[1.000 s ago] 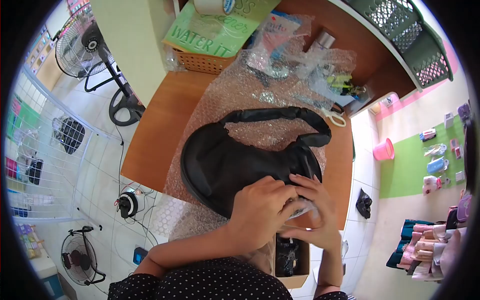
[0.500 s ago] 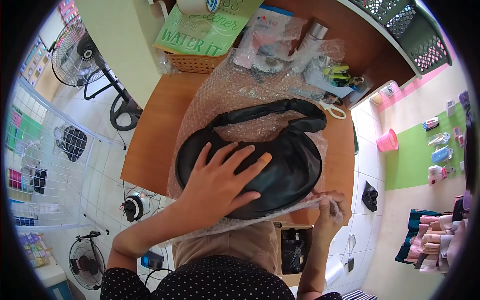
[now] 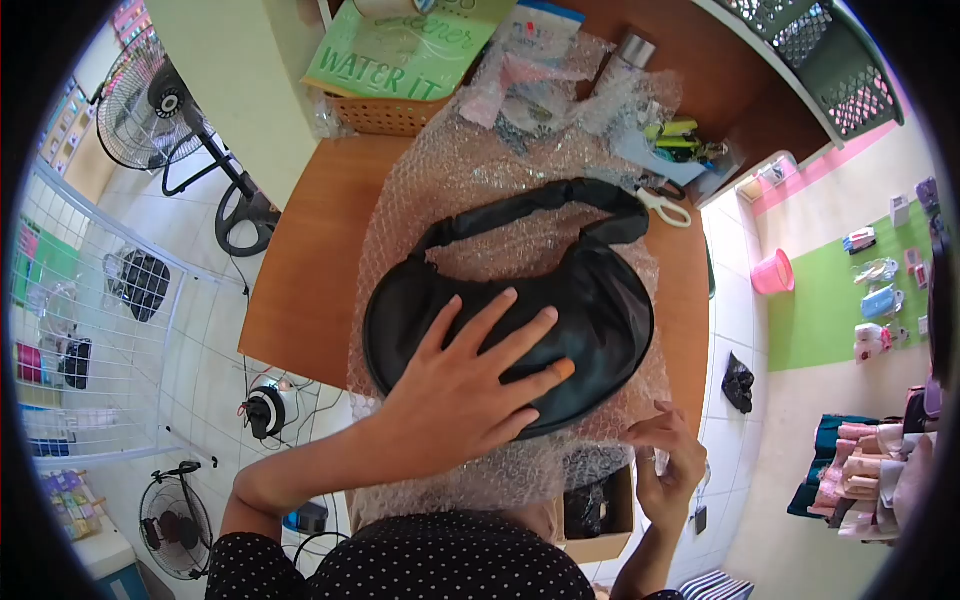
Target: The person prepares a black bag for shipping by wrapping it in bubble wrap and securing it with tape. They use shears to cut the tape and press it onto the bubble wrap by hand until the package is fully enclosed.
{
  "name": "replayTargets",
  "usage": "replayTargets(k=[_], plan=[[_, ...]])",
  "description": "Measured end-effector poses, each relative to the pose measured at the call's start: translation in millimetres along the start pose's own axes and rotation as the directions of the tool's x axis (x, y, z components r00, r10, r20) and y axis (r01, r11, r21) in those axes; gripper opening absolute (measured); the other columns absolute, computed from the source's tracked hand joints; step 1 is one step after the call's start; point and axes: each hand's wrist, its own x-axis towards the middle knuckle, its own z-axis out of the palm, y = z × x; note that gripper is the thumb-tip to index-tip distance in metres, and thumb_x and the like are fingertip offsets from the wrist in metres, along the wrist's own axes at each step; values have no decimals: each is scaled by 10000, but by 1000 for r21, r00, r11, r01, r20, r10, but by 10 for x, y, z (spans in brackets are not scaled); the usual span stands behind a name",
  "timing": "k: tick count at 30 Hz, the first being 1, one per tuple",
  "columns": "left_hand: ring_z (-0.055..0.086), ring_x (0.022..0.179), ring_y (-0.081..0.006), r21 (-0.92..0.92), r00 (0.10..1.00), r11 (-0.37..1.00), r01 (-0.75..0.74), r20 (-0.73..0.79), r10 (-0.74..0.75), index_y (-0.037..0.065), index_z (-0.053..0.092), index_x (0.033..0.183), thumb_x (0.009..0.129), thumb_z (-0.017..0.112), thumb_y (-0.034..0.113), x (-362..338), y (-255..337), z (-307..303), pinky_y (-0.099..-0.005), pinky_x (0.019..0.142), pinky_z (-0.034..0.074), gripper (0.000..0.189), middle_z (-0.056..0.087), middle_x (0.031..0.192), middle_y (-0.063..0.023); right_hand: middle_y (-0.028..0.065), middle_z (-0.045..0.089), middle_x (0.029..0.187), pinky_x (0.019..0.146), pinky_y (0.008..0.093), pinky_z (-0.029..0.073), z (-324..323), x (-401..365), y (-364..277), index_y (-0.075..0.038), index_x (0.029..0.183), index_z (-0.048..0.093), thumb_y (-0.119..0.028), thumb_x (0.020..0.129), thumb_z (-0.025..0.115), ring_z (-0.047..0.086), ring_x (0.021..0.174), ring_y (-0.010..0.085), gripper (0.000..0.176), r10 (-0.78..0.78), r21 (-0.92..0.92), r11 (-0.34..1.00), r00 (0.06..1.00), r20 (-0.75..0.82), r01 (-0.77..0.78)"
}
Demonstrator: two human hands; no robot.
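Observation:
A black shoulder bag [image 3: 590, 330] lies flat on a sheet of bubble wrap [image 3: 400, 225], its strap arched toward the far side. My left hand [image 3: 455, 395] rests on the front of the bag, palm down with the fingers spread. At the near right corner of the wrap is my right hand [image 3: 668, 455], its fingers curled at the wrap's edge; whether it pinches the plastic is hard to make out. The near edge of the wrap hangs over the table's front edge.
On the wooden table [image 3: 310, 240] stand an orange basket [image 3: 385, 116] with a green packet [image 3: 400, 55], white-handled scissors [image 3: 665, 208] and a silver-capped bottle [image 3: 632, 55]. An open cardboard box [image 3: 600, 545] sits below the front edge. Fans stand at the left.
The near edge of the wrap has dropped from its raised, taut line and now hangs down. My right hand's fingers have loosened and moved lower. The bag has shifted slightly right under my left hand.

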Motion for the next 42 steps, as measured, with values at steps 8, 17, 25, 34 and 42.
replayTargets(k=[8, 17, 25, 34, 42], plan=[[311, 1336, -363, -5, 999, 1000, -27, -44, 27, 256, 594, 1224, 794, 675, 324, -55, 0, 71, -589, 1024, 282, 443, 352, 1455, -89, 35, 455, 670, 652, 355, 328, 175, -255, 108, -54, 846, 616, -258, 771, 619, 457, 625, 205, 217, -166, -218, 944, 928, 335, 248], [318, 1337, -347, 69, 997, 998, -10, -80, 16, 240, 611, 1196, 802, 663, 291, -64, 87, 114, -585, 1027, 290, 401, 371, 1436, -75, -29, 398, 679, 670, 360, 311, 164, -293, 175, -227, 967, 665, -408, 697, 696, 441, 658, 140, 327, -280, -487, 652, 781, 558, 582], [465, 1248, -228, -60, 944, 942, -329, -52, 327, 211, 672, 1064, 794, 630, 164, -58, -142, 113, -519, 1053, 301, 277, 527, 1237, -47, -18, 607, 807, 733, 343, 362, 67, 413, -100, -145, 738, 708, -172, 700, 711, 512, 736, 160, 47, -403, -247, 850, 877, 263, 465], [566, 1133, -242, -436, 987, 886, -159, -44, 156, 93, 684, 877, 768, 714, 159, -200, -48, -144, -459, 999, 395, 131, 618, 996, -73, 59, 612, 793, 683, 324, 407, 140, 635, 28, 4, 735, 665, -69, 707, 727, 517, 737, 215, 100, -42, 31, 999, 947, 319, 34], [589, 793, -189, -470, 1000, 883, -9, 14, 17, 60, 670, 725, 701, 748, 119, -124, -160, -150, -325, 667, 478, 102, 642, 850, -4, 59, 602, 806, 714, 339, 408, 82, 569, -49, -41, 747, 670, -97, 672, 747, 517, 757, 221, 121, -33, -6, 999, 951, 308, 36]])
